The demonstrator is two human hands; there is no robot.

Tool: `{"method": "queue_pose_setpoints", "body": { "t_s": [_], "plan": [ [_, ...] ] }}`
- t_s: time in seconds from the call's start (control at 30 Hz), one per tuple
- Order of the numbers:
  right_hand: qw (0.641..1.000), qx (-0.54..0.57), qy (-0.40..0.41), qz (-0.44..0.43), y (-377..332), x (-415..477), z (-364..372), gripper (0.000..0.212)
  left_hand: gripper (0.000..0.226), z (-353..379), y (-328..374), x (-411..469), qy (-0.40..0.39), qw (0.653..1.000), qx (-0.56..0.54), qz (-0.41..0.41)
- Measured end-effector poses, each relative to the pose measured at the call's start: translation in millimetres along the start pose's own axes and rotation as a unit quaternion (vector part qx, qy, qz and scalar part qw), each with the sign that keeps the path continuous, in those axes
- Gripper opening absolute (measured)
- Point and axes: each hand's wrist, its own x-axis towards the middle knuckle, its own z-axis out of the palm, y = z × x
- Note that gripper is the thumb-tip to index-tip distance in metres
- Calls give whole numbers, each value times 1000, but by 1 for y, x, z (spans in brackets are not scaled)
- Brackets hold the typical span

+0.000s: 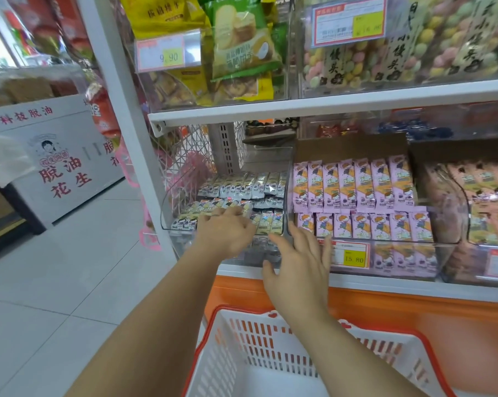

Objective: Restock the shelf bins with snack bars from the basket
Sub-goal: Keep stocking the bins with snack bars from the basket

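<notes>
1. Settling step: left hand [226,233] lies spread on the white-and-yellow snack bars [259,184] in the clear bin [170,202], seemingly gripping none.
2. Right hand [299,262] — fingers straight, empty — at the bin's front.
3. Next: check the basket [242,309] at 6 o'clock — its visible part shows no bars.

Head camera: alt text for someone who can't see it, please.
A person's left hand rests on snack bars in a clear shelf bin, while the right hand is open at the bin's front edge. A white basket sits below.
</notes>
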Motion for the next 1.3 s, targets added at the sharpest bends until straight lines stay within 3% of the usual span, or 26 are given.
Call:
{"method": "queue_pose_setpoints", "body": {
  "t_s": [0.07,0.13,0.2,0.27,0.4,0.5,0.63,0.77,0.97,1.2,1.3],
  "plan": [
    [1000,21,-12,-1,1,1,-7,44,44,4,4,-8,37,999,-35,-1],
    [997,77,-9,-1,1,4,-20,40,40,10,4,-22,149,985,-90,16],
    [984,180,-8,6,-2,9,-39,35,36,18,1,-42,274,952,-111,79],
    [960,276,-38,-7,0,7,-53,29,36,34,-3,-63,336,926,-101,141],
    [959,264,-100,-30,47,-28,-46,16,31,87,-20,-96,289,940,-67,169],
    [956,176,-234,32,106,-70,-5,17,31,133,-37,-115,218,962,-52,156],
    [892,14,-444,82,178,-105,45,28,39,182,-56,-125,138,986,-41,83],
    [810,-120,-568,85,221,-119,76,39,34,219,-61,-126,104,993,-49,30],
    [758,-106,-629,137,242,-142,121,57,34,244,-60,-129,81,996,-23,-2],
    [746,-111,-643,134,250,-160,130,66,27,245,-57,-127,95,995,-29,-15],
    [764,-78,-627,135,238,-148,120,64,27,243,-56,-128,79,996,-23,-20]
  ]
}}
